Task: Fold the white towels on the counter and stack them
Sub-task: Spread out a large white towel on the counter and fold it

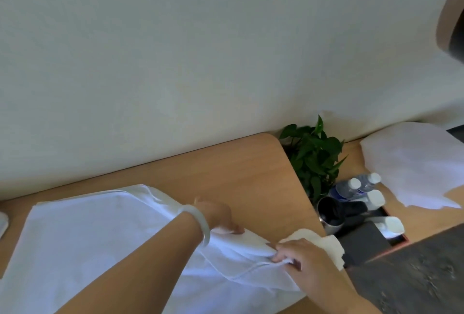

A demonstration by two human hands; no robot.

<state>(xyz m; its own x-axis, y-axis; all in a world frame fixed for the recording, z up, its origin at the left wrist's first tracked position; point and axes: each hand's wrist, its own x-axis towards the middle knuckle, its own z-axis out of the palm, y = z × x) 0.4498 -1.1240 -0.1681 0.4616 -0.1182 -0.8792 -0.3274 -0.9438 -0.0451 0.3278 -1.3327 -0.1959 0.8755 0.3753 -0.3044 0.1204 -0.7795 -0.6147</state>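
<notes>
We look through a single wide-angle camera worn on the head, tilted forward and down over the wooden counter (238, 170). We face the pale wall (175, 50), which fills the upper half of the view. We stand close, so both forearms enter from the bottom edge, and the left hand (218, 215) and right hand (301, 256) sit low near the centre on the white towel (88, 238). On the right we see past the counter's end to a plant (313, 155)

Both forearms are stretched forward, the left angled rightward, and the towel (105, 238) edge is gripped by the left hand (219, 217) and pinched by the right hand (305, 259) just beside it.
</notes>
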